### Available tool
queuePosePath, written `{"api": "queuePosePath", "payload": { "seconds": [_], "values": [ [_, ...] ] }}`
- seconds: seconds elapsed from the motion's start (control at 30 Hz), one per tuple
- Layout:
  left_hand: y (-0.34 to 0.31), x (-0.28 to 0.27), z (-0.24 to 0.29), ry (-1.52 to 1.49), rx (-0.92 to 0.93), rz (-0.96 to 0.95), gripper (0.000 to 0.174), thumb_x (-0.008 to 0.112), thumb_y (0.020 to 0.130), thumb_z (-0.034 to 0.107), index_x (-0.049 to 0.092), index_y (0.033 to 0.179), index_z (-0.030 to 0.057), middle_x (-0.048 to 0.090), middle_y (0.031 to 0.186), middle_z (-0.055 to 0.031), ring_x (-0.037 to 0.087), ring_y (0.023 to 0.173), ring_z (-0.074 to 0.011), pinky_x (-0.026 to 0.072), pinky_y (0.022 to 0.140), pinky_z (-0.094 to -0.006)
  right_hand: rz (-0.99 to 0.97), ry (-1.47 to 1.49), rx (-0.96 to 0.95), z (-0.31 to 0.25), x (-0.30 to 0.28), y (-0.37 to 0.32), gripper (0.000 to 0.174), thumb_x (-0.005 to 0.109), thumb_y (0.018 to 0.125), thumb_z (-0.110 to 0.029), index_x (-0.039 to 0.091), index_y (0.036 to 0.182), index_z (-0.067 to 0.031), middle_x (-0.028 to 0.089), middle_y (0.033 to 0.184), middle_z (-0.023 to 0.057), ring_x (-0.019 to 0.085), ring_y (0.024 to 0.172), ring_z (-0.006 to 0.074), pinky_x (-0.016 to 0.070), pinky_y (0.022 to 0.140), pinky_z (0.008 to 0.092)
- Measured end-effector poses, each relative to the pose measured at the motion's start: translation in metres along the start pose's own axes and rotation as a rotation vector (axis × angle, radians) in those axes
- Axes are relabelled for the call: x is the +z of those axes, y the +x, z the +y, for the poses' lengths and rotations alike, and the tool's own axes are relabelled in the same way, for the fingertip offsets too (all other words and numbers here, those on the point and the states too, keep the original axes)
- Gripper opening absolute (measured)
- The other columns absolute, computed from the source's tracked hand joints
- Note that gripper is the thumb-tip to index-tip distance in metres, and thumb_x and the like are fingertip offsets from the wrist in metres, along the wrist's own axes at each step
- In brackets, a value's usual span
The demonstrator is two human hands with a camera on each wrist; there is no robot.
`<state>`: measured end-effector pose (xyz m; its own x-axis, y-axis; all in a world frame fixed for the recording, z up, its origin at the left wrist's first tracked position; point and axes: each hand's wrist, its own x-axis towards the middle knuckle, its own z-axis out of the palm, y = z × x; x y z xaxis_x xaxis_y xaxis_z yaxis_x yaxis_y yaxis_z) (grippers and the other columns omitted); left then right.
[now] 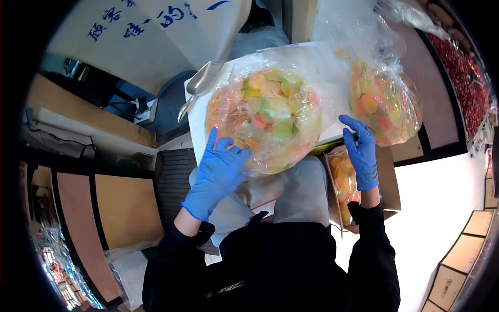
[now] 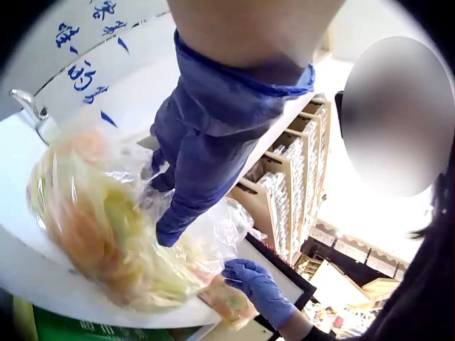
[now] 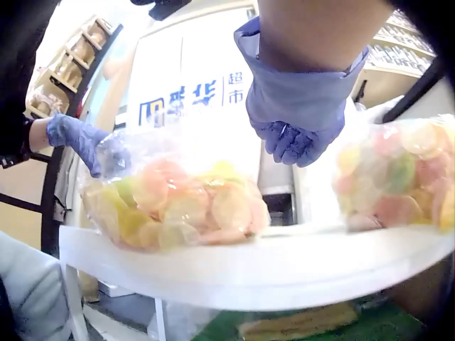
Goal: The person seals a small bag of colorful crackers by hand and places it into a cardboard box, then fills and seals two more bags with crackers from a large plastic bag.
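Note:
A clear plastic bag [image 1: 278, 112] full of thin round pieces in pink, green, yellow and orange lies on a white table [image 1: 195, 132]. My blue-gloved left hand [image 1: 218, 174] touches the near left side of this bag, index finger extended, the other fingers bent. In the left wrist view, its fingers [image 2: 168, 231] lie against the loose plastic. The gloved right hand [image 1: 361, 153] holds nothing and hovers between this bag and a second bag [image 1: 382, 104] of similar pieces. Its fingers are loosely bent in the right wrist view.
A metal scoop [image 1: 199, 83] lies at the table's left edge. Below the right arm, an open cardboard box [image 1: 387, 182] holds bagged orange pieces [image 1: 343, 179]. Red goods [image 1: 457, 78] fill a bin at the far right. A lettered white panel [image 1: 150, 41] stands beyond the table.

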<state>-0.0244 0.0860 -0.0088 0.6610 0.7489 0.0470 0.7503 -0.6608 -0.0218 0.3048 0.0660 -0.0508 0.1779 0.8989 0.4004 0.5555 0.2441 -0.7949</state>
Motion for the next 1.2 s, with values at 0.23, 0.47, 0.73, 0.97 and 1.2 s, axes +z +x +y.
{"api": "queuePosePath", "payload": {
  "seconds": [0.23, 0.47, 0.73, 0.97, 1.2],
  "values": [
    [-0.056, -0.002, -0.049, -0.042, -0.178, -0.060, 0.020, 0.063, 0.079, 0.032, 0.064, 0.092, 0.0159, 0.058, 0.068, -0.0110, 0.058, 0.066, -0.0292, 0.0484, 0.067, -0.0412, -0.032, -0.185, -0.284, -0.017, 0.021, 0.073, 0.030, 0.057, 0.080, -0.001, 0.062, 0.109, -0.0057, 0.061, 0.114, 0.0141, 0.057, 0.106, 0.0304, 0.0443, 0.091, 0.0344],
    [-0.107, -0.008, -0.035, -0.221, -0.293, 0.084, 0.017, 0.061, 0.082, 0.030, 0.065, 0.092, 0.0169, 0.059, 0.066, -0.0083, 0.058, 0.062, -0.0287, 0.0471, 0.057, -0.0396, -0.269, -0.781, -0.305, 0.157, 0.075, 0.172, 0.049, 0.056, 0.080, -0.006, 0.047, 0.129, -0.0077, 0.046, 0.133, 0.0179, 0.043, 0.124, 0.0324, 0.0365, 0.102, 0.0371],
    [-0.162, -0.006, -0.028, -0.405, -0.480, 0.114, 0.013, 0.065, 0.079, 0.023, 0.069, 0.088, 0.0139, 0.065, 0.075, -0.0102, 0.062, 0.067, -0.0292, 0.0496, 0.061, -0.0376, -0.478, -1.088, -0.242, 0.125, 0.066, 0.180, 0.023, 0.049, 0.084, -0.013, 0.058, 0.104, -0.0081, 0.063, 0.098, 0.0132, 0.062, 0.090, 0.0313, 0.0512, 0.073, 0.0430],
    [-0.151, -0.013, -0.024, -0.370, -0.431, 0.065, 0.014, 0.065, 0.079, 0.022, 0.068, 0.092, 0.0157, 0.064, 0.072, -0.0083, 0.061, 0.067, -0.0276, 0.0495, 0.060, -0.0369, 0.019, -1.086, -0.398, 0.080, 0.029, 0.207, 0.013, 0.050, 0.085, -0.019, 0.059, 0.086, -0.0104, 0.064, 0.076, 0.0112, 0.065, 0.072, 0.0290, 0.0506, 0.058, 0.0403],
    [-0.074, -0.039, 0.010, -0.495, -0.102, 0.269, 0.030, 0.067, 0.077, 0.025, 0.064, 0.107, 0.0211, 0.064, 0.086, -0.0018, 0.061, 0.069, -0.0221, 0.0501, 0.061, -0.0327, 0.105, -0.333, -0.227, -0.059, -0.042, 0.204, 0.019, 0.054, 0.090, -0.017, 0.060, 0.103, -0.0045, 0.065, 0.073, 0.0098, 0.063, 0.061, 0.0197, 0.0484, 0.054, 0.0319]
  ]
}}
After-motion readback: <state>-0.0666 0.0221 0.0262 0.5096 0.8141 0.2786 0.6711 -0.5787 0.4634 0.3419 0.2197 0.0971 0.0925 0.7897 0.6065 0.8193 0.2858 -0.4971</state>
